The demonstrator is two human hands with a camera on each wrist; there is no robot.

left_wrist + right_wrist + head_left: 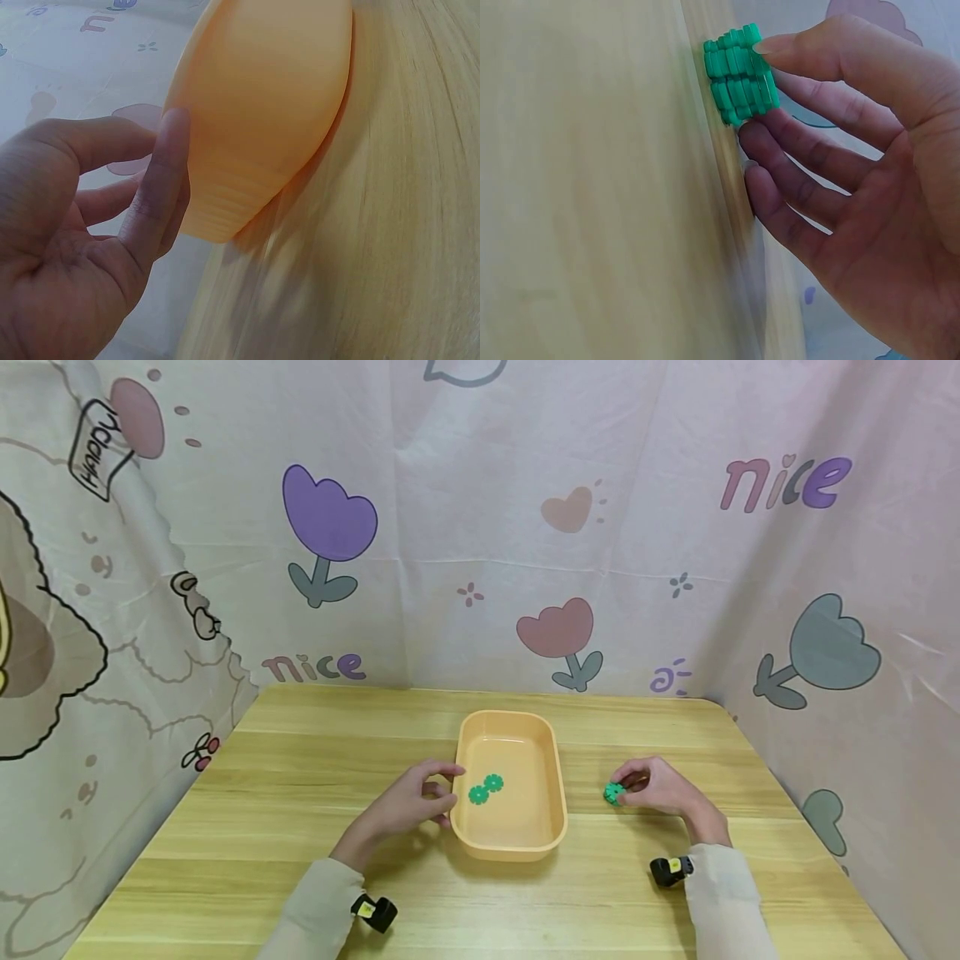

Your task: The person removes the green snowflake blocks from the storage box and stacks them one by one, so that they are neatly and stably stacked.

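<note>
A shallow yellow-orange plastic tray (pixel 519 833) stands on the table, with two green notched snowflake discs (pixel 478 795) lying inside near its left wall. My left hand (pixel 416 795) grips the tray's left side, thumb and fingers at the rim. In the left wrist view a fingertip (pixel 175 124) overlaps the tray's outer wall (pixel 262 97). To the right of the tray, my right hand (pixel 654 787) pinches a small stack of green snowflake discs (pixel 741 75) between thumb and fingers, close over the table. The remaining right fingers are loosely bent below the stack.
The light wooden table (pixel 330 735) ends at a printed cloth backdrop (pixel 465 527), which also hangs along both sides. A black wrist camera (pixel 375 912) is strapped at the left sleeve, another black camera (pixel 670 871) at the right.
</note>
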